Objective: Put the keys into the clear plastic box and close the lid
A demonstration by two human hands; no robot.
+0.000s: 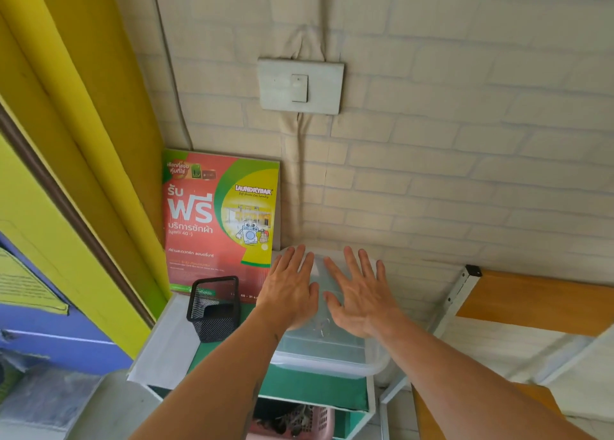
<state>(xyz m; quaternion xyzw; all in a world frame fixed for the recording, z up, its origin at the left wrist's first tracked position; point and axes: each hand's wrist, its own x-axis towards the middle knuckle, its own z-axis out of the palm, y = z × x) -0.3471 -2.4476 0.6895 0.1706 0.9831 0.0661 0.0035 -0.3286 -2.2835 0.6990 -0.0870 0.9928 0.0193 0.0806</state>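
We're pressing flat, open left hand (289, 290) and right hand (360, 295) on the clear plastic box's lid (327, 346) at lower centre; metal keys (324, 327) inside, gripping nothing; only sealing left.

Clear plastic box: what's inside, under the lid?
Through the lid of the clear plastic box, a faint metal ring shape shows near the middle, likely the keys. The left hand and right hand lie flat on the lid, hiding the back half of the inside.
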